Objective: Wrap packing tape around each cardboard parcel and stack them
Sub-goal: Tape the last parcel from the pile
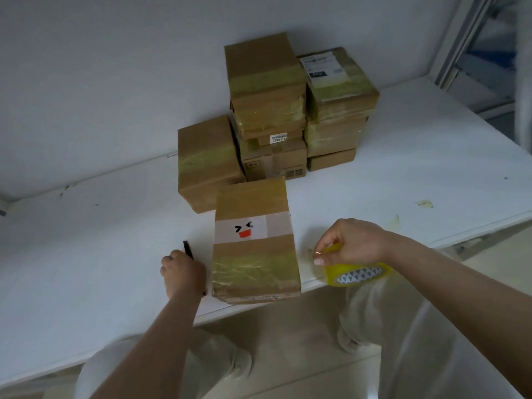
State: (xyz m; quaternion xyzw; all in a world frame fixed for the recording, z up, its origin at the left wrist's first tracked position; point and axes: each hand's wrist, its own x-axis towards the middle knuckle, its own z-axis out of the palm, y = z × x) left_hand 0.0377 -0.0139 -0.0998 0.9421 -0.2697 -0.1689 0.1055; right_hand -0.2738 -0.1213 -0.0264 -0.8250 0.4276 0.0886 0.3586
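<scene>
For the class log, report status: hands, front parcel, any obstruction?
Left hand grips black tool; right hand holds tape roll. Front parcel taped, unstacked. Nothing blocks stack.

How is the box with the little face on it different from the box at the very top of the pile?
The face box lies alone at the table's near edge; the top box sits on other boxes by the wall. The face box has a white strip with a cartoon face; the top box shows none. Both are brown cardboard with a band of yellowish tape.
</scene>
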